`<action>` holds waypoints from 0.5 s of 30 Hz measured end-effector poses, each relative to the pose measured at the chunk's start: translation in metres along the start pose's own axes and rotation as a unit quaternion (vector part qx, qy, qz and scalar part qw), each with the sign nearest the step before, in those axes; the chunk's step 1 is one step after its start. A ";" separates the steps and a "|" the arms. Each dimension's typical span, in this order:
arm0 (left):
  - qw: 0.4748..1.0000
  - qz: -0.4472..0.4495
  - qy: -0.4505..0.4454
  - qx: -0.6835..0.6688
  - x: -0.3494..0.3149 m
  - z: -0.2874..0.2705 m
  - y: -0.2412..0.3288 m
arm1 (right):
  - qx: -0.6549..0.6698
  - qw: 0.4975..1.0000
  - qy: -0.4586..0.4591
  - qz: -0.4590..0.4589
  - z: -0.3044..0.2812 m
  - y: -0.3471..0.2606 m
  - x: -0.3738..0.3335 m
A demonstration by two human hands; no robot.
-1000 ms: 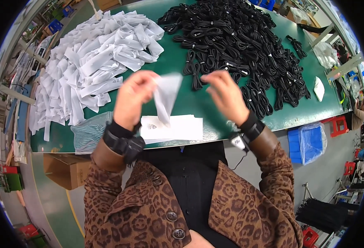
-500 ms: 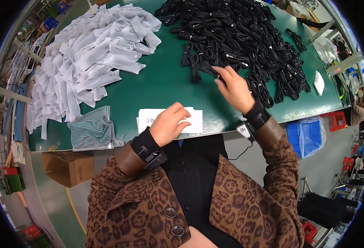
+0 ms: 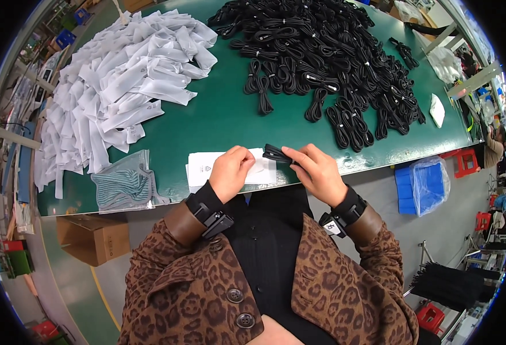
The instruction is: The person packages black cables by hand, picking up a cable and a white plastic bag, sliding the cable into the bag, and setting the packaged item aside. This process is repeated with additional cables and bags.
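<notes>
Thumb and forefinger of my right hand (image 3: 320,174) pinch a bundled black cable (image 3: 273,153), held just above the right end of a small stack of flat white bags (image 3: 197,168). My left hand (image 3: 229,175) is over the middle of that stack, its fingers closed at the edge of the top bag. The fingers hide part of this edge. Beyond my right hand spreads a large heap of bundled black cables (image 3: 316,43). At the far left lies a big pile of white bags (image 3: 123,86) that look filled.
A clear plastic bag with striped green-grey cloth (image 3: 120,187) rests at the table's near left edge. A white packet (image 3: 437,110) lies far right on the green table (image 3: 218,115). On the floor stand a cardboard box (image 3: 95,238) and a plastic-lined blue bin (image 3: 411,190).
My right hand has drawn a cable bundle from the heap's near edge back toward me, to the white bags. My left hand has stayed at the stack, its fingers now closer together.
</notes>
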State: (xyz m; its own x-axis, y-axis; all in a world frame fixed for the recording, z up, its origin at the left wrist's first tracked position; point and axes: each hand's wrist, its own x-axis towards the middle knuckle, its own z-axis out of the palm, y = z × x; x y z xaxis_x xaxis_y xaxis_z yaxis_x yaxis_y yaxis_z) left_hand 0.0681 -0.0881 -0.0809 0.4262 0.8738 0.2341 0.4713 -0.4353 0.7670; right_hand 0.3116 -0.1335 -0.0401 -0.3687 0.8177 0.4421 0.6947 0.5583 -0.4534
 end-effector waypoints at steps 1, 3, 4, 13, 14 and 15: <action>0.999 -0.030 0.005 -0.036 0.000 0.000 0.000 | 0.001 1.000 -0.001 0.000 0.001 0.001 0.000; 0.990 -0.086 0.016 -0.107 0.004 -0.001 0.000 | -0.029 0.999 -0.008 -0.031 0.002 0.006 0.003; 0.991 -0.082 0.018 -0.106 0.009 -0.003 0.001 | -0.045 0.998 -0.010 -0.048 0.000 0.008 0.007; 0.997 0.036 0.037 -0.065 0.001 -0.005 0.011 | -0.057 0.996 -0.039 -0.056 0.002 0.009 0.000; 0.998 0.014 0.023 -0.056 -0.007 -0.007 0.012 | -0.069 0.995 -0.029 -0.061 0.004 0.005 -0.002; 0.998 0.031 0.025 -0.056 -0.007 -0.011 0.016 | -0.060 0.995 -0.028 -0.074 0.004 0.001 0.000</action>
State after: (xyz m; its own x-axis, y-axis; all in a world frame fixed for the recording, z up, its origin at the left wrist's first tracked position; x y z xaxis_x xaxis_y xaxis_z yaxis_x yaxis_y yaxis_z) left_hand 0.0639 -0.0990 -0.0642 0.4113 0.8567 0.3114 0.3541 -0.4650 0.8114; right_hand 0.3102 -0.1327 -0.0439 -0.5048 0.7358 0.4513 0.6973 0.6558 -0.2893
